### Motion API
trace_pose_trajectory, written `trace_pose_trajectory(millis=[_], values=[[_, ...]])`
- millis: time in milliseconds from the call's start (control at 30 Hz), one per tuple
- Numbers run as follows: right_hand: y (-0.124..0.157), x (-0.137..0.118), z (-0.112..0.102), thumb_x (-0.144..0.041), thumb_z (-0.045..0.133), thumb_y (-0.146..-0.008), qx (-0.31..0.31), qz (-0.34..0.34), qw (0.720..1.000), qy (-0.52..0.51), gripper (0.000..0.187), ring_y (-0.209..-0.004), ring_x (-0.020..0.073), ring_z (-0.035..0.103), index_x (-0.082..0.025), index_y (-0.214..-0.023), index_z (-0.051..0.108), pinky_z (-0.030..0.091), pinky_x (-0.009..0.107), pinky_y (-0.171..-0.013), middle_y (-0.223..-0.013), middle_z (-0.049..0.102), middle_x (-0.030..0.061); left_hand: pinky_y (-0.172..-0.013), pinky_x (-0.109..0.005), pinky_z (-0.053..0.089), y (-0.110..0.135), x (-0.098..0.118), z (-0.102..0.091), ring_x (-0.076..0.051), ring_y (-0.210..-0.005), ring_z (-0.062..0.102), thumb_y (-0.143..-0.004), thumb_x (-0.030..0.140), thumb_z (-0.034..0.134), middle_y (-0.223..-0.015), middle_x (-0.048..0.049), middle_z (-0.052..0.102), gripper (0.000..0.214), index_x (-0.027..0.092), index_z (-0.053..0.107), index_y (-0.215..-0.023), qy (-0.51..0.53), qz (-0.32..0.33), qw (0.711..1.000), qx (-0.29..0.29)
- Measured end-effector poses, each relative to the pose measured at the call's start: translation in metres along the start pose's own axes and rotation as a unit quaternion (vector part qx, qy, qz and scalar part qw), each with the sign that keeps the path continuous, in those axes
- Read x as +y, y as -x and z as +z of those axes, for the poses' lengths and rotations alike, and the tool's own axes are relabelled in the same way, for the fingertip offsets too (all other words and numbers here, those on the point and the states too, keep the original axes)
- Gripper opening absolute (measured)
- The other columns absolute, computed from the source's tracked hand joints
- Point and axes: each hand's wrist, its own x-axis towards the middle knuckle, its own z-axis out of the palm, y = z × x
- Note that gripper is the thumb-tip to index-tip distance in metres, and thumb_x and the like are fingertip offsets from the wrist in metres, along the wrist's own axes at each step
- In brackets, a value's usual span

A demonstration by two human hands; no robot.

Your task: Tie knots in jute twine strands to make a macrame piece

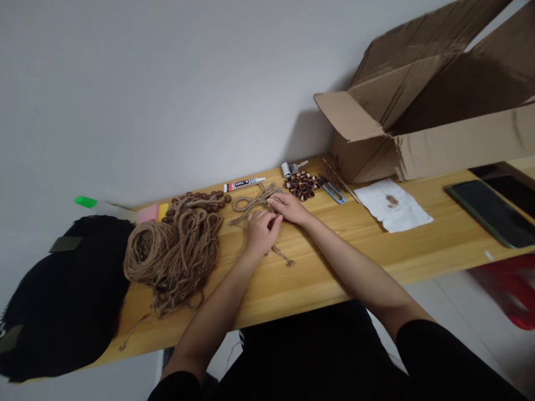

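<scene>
My left hand [259,233] and my right hand [288,208] meet over the wooden table [334,262], both closed on a piece of knotted jute cord [251,205]. The cord loops toward the wall and a frayed end [283,256] trails out beneath my left hand. A big heap of jute cord [175,253] lies just left of my left hand. Behind the heap lies a string of brown wooden beads [200,199].
A glue tube [243,183], a pile of small brown rings [301,185], blue snips [332,191] and thin sticks lie near the wall. An open cardboard box [430,111], a white tissue [393,209] and a phone [489,213] lie right. A black bag [62,301] sits left.
</scene>
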Motion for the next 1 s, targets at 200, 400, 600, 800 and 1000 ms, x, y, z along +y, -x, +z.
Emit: trace_pose_trajectory(millis=[200,400,600,800,1000], values=[[-0.0003,0.0001,-0.0001,-0.038,0.045,-0.08,0.0,-0.001,1.0,-0.006,0.029,-0.058,0.0104,0.041,-0.016,-0.063,0.05,0.032,0.022,-0.057,-0.056,0.044,-0.0028,-0.064,-0.029,0.033,0.0,0.0012,0.001,-0.014,-0.062,0.05,-0.079,0.024,0.055,-0.061,0.0004,0.056,0.013,0.018,0.06,-0.068,0.018,-0.016,1.0,0.006],[-0.0003,-0.0007,-0.0004,-0.042,0.046,-0.081,-0.008,-0.003,1.0,-0.016,0.031,-0.057,0.0102,0.04,-0.016,-0.062,0.048,0.032,0.022,-0.056,-0.055,0.044,-0.0031,-0.066,-0.03,0.034,0.0009,0.0015,0.0014,-0.015,-0.064,0.052,-0.075,0.02,0.057,-0.061,0.0002,0.056,0.008,0.019,0.059,-0.068,-0.022,0.01,0.999,0.026],[-0.0004,-0.0009,-0.0009,-0.041,0.046,-0.08,-0.006,-0.001,1.0,-0.012,0.032,-0.058,0.0104,0.041,-0.015,-0.063,0.05,0.033,0.023,-0.058,-0.057,0.046,-0.0022,-0.068,-0.031,0.034,0.0015,0.0022,0.001,-0.016,-0.067,0.054,-0.074,0.018,0.058,-0.064,-0.0005,0.058,0.005,0.02,0.059,-0.07,-0.043,0.021,0.998,0.036],[-0.0008,0.0005,-0.0005,-0.04,0.047,-0.08,-0.006,-0.002,1.0,-0.016,0.03,-0.058,0.0105,0.042,-0.015,-0.064,0.051,0.033,0.023,-0.058,-0.058,0.048,-0.0021,-0.07,-0.032,0.034,0.0018,0.0031,0.0,-0.017,-0.07,0.055,-0.075,0.02,0.058,-0.067,-0.0012,0.06,0.002,0.02,0.059,-0.073,-0.075,0.036,0.995,0.05],[-0.0013,-0.0006,-0.0012,-0.041,0.046,-0.08,-0.002,-0.002,1.0,-0.011,0.031,-0.06,0.011,0.042,-0.015,-0.064,0.052,0.034,0.023,-0.059,-0.06,0.048,-0.0013,-0.074,-0.034,0.032,0.0012,0.0046,-0.0043,-0.02,-0.077,0.055,-0.079,0.022,0.056,-0.076,-0.0052,0.064,0.006,0.019,0.061,-0.081,-0.107,0.073,0.991,0.042]])
